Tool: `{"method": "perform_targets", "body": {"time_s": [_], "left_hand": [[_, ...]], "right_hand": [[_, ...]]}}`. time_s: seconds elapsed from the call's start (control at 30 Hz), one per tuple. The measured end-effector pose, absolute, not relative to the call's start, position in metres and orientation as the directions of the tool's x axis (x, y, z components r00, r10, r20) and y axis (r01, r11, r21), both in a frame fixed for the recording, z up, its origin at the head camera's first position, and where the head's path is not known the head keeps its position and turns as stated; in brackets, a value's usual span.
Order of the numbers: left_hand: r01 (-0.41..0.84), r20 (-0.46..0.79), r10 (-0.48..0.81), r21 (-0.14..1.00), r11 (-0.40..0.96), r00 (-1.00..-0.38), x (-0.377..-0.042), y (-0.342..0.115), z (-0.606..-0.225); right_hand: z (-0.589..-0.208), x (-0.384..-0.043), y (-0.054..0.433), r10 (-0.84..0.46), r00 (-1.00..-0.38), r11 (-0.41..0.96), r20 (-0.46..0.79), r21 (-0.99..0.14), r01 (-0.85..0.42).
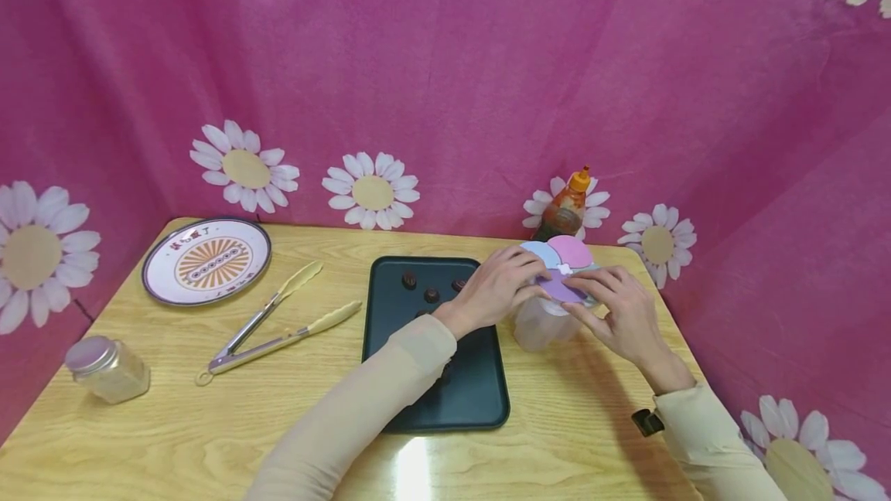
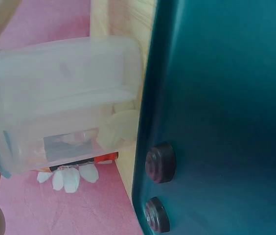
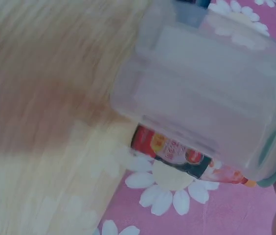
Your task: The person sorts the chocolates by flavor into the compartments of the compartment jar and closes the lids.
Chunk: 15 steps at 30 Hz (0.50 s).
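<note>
A translucent plastic canister (image 1: 532, 335) stands on the table right of the dark tray. Its lid (image 1: 571, 251) has petal-shaped flaps in blue, pink, purple and green around a small white centre. My left hand (image 1: 496, 284) reaches across the tray, and its thumb and fingers grip the left side of the purple flap (image 1: 557, 284). From the right, my right hand (image 1: 623, 311) pinches the same flap at its other side. In the left wrist view the canister (image 2: 64, 78) shows cloudy walls, with fingertips at its lid end. The right wrist view shows the canister (image 3: 201, 93) beside the sauce bottle.
Several small dark chocolates (image 1: 409, 280) lie on the tray (image 1: 480, 408). A sauce bottle (image 1: 560, 215) with an orange cap stands behind the canister. On the left are spread tongs (image 1: 254, 354), a patterned plate (image 1: 158, 273) and a lidded jar (image 1: 118, 373). A pink curtain (image 1: 445, 83) hangs behind the table.
</note>
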<state>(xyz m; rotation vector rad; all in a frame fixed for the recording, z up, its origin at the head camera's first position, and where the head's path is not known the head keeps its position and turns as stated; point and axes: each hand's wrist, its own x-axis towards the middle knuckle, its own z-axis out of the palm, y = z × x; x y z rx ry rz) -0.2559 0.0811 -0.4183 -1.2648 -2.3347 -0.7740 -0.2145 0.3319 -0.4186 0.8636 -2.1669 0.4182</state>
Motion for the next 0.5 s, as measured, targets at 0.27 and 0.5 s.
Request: {"method": "perform_targets", "body": {"time_s": [0.27, 0.5], "left_hand": [[0.834, 0.529, 0.645, 0.323, 0.447, -0.551, -0.2578, 0.0796, -0.4161], [0.828, 0.549, 0.620, 0.379, 0.412, -0.560, -0.2601, 0.0770, -0.4120]], "right_hand": [[-0.4163, -0.2134, 0.3312, -0.438, -0.465, 0.692, 0.769, -0.042, -0.721], [-0.4156, -0.2129, 0.3348, -0.399, -0.452, 0.658, 0.798, -0.094, -0.747]]}}
